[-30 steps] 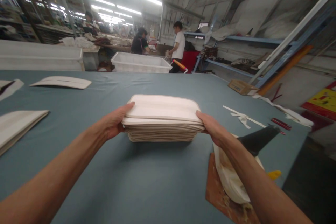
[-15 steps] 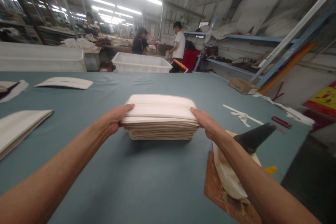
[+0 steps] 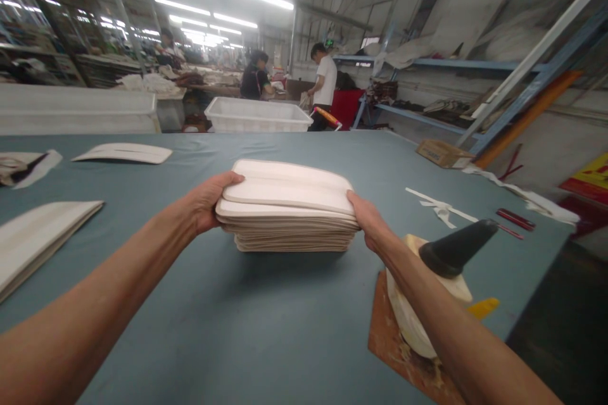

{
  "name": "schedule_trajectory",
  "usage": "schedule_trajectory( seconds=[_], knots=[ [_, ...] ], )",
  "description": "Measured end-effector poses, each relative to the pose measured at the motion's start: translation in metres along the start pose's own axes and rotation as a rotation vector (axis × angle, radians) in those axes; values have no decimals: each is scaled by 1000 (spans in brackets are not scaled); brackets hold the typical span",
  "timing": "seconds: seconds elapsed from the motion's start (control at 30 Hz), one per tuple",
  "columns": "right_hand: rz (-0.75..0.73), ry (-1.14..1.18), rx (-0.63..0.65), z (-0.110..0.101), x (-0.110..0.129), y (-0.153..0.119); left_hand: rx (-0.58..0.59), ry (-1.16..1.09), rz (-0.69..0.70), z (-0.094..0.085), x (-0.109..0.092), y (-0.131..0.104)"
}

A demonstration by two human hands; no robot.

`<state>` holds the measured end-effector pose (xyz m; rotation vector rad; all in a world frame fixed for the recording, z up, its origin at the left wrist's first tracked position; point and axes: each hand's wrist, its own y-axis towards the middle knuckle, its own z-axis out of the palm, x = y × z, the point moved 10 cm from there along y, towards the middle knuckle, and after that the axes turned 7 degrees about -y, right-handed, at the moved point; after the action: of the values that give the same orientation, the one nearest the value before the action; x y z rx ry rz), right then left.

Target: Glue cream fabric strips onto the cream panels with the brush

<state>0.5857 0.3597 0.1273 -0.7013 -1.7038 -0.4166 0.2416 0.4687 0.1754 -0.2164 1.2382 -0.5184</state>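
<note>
A thick stack of cream-white panels (image 3: 289,193) with rounded corners lies on the blue-green table (image 3: 204,316), in front of me. My left hand (image 3: 213,199) grips its left end, thumb on the top panel and fingers at the side, partly hidden. At the right end my right hand (image 3: 367,212) holds the stack, thumb near the top panel's corner. The upper panels tilt up on the left and sit out of line with the lower ones.
More white panels lie at the left (image 3: 42,234) and back left (image 3: 126,152). Near my right forearm are a dark-handled tool (image 3: 456,250) on a brown board (image 3: 384,335) and white strips (image 3: 441,207). White bins (image 3: 259,115) and people stand beyond the table.
The left side of the upper panels has risen slightly with my left hand, and the top panels are more skewed. Both hands keep their hold. The view has shifted a little.
</note>
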Motion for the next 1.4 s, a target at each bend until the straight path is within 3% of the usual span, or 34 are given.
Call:
schedule_trajectory(
  seconds=[0.23, 0.4, 0.63, 0.73, 0.8, 0.9, 1.0, 1.17, 1.27, 1.4],
  knots=[
    [-13, 63, -9, -3, -1, -1, 73, 27, 85, 14, -11, -21],
    [-77, 185, 18, -11, 11, -10, 130, 58, 231, 46, -39, -51],
    [-217, 424, 12, -33, 48, -49, 260, 148, 431, 122, -96, -126],
    [-223, 484, -3, -47, 48, -77, 295, 208, 473, 140, -106, -163],
    [-187, 525, -3, -54, 36, -98, 320, 252, 489, 142, -106, -184],
    [-74, 594, 20, -56, 6, -127, 390, 278, 500, 133, -99, -203],
    [72, 666, 56, -45, -32, -148, 453, 300, 509, 106, -86, -210],
    [201, 729, 231, 1, -81, -170, 304, 317, 475, 24, -59, -207],
    [174, 740, 340, 32, -94, -185, 231, 346, 462, -20, -40, -211],
    [147, 738, 412, 64, -101, -201, 165, 516, 509, -67, -9, -219]
  ],
)
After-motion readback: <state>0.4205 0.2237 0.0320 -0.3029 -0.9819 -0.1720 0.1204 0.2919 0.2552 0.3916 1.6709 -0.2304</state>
